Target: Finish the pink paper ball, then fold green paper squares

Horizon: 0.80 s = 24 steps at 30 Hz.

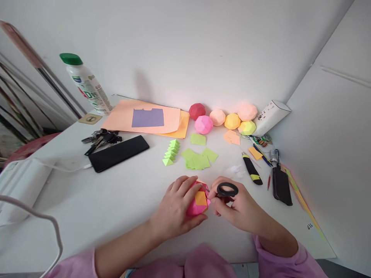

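Observation:
My left hand [178, 204] is curled around a faceted paper ball [197, 208] in pink, red and orange, near the front of the white table. In my right hand [237, 210] is a pair of scissors [227, 189] with black handle loops. The thin metal blades point left and reach the ball's right side, at an orange patch. Whether the tips are inside the paper or only touching it, I cannot tell. Beyond my hands lie loose light-green paper squares [198, 159] and a row of folded green paper pieces [171, 152].
Several finished paper balls [232, 121] line the wall, beside a white paper tube [272, 116]. A utility knife [252, 168] and a black case [281, 186] lie to the right. Leftward are a black phone [118, 153], keys [102, 138], coloured sheets [116, 119] and a bottle [89, 87].

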Each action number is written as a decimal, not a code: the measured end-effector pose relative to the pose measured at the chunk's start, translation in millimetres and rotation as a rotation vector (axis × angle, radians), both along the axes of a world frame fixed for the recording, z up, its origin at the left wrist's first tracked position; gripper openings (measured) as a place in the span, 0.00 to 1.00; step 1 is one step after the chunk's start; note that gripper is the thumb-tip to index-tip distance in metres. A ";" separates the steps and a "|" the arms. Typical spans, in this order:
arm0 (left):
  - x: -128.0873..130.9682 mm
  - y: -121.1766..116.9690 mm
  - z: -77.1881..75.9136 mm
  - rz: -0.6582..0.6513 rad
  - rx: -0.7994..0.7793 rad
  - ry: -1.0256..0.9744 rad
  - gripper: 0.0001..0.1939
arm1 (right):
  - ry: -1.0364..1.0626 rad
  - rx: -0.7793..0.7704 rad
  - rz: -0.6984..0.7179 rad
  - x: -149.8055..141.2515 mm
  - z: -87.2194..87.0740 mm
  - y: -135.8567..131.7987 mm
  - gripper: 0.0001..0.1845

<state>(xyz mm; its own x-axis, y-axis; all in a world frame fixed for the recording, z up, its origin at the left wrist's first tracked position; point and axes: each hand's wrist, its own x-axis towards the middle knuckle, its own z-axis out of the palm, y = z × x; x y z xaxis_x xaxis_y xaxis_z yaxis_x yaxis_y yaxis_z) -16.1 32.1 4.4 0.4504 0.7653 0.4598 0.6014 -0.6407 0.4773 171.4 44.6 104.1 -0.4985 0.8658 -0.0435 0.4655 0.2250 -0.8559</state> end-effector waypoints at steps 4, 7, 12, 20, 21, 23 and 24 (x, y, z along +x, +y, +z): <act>0.8 -0.1 1.0 -0.015 0.012 -0.014 0.37 | -0.050 0.112 0.014 1.0 -0.5 -5.2 0.07; 2.2 -1.0 0.7 -0.026 0.008 -0.031 0.37 | -0.072 0.193 0.035 0.1 -3.0 -9.0 0.08; 2.5 -1.2 -1.0 -0.040 -0.003 -0.048 0.36 | -0.044 0.055 -0.024 -0.9 -1.6 -6.2 0.05; 0.6 2.3 1.0 -0.049 -0.081 -0.136 0.33 | 0.170 -0.410 -0.104 3.6 -1.1 13.6 0.02; 0.5 2.9 0.8 -0.049 -0.086 -0.148 0.33 | 0.199 -0.434 -0.106 4.3 -2.0 15.7 0.02; 0.4 4.4 0.2 -0.047 -0.085 -0.171 0.33 | 0.256 -0.474 -0.105 5.8 -4.2 19.2 0.02; 0.3 5.2 -0.1 -0.047 -0.080 -0.182 0.33 | 0.283 -0.490 -0.103 6.4 -5.2 20.6 0.03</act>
